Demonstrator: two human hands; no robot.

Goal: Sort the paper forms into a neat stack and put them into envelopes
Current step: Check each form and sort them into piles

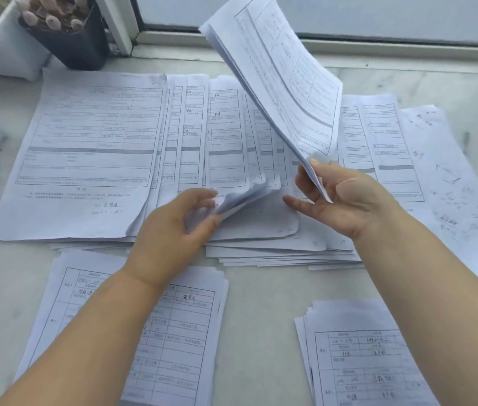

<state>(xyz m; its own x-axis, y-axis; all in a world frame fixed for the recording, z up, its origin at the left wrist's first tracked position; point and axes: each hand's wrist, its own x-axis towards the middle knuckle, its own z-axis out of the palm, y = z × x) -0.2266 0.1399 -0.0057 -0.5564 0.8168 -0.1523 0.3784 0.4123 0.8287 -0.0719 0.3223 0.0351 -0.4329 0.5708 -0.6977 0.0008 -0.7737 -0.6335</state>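
Two hands over the counter (261, 312). Three groups of forms: fanned spread (100, 148) at 12 o'clock, small stacks at 7 (179, 326) and 5 (360, 356). Right hand (346, 197) pinches a lifted sheaf (284, 74), tilted up; left hand (170, 230) grips curled sheet corners. Print too blurred to read; arms cover both near stacks. White paper, ruled tables, handwriting.

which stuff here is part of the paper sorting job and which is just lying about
Job: lifted bundle of forms pinched by the right hand; fanned forms the left hand leafs through; near-left stack; near-right stack.
Lying about: black plant pot; white planter.
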